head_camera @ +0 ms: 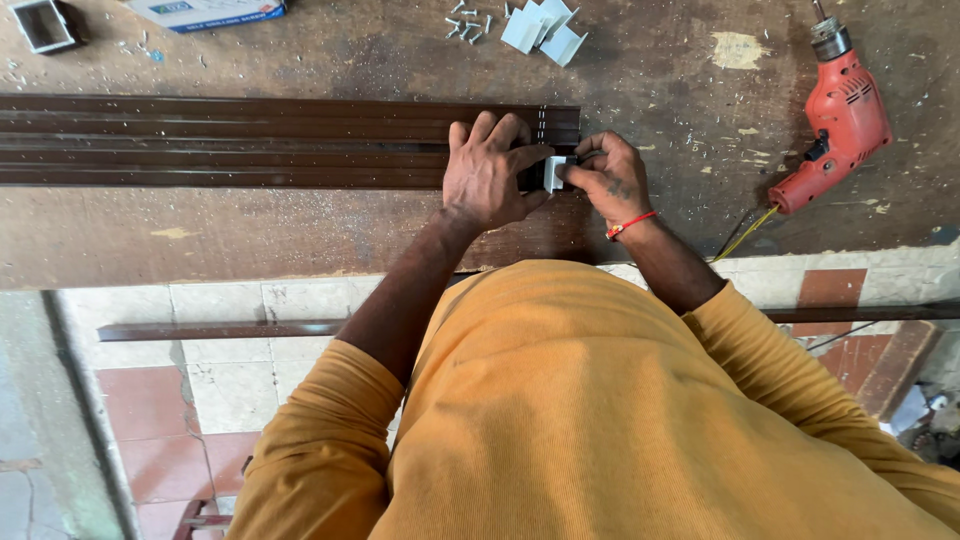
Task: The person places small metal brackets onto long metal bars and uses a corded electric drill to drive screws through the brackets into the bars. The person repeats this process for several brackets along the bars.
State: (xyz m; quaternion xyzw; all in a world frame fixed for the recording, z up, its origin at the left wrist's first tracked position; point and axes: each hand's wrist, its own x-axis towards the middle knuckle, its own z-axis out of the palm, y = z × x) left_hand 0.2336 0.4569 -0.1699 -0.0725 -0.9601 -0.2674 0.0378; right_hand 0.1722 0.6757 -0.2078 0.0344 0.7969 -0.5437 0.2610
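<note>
Pinching a small white bracket [555, 172] between the fingertips of both hands, the person is working at the right end of a long dark brown metal channel [250, 140]. The channel is lying flat on a worn wooden surface [300, 240], its long axis running left to right, stretching away to the left of the hands. The left hand [490, 175] is resting fingers-spread on top of the channel, thumb pressing the bracket from the left. The right hand [610, 180], curled closed, is gripping the bracket from the right, just past the channel's end, so both hands are equally near. A red electric drill [840, 120] is lying well apart to the right. More white brackets [540, 28] and loose screws [468, 25] are sitting beyond the channel.
</note>
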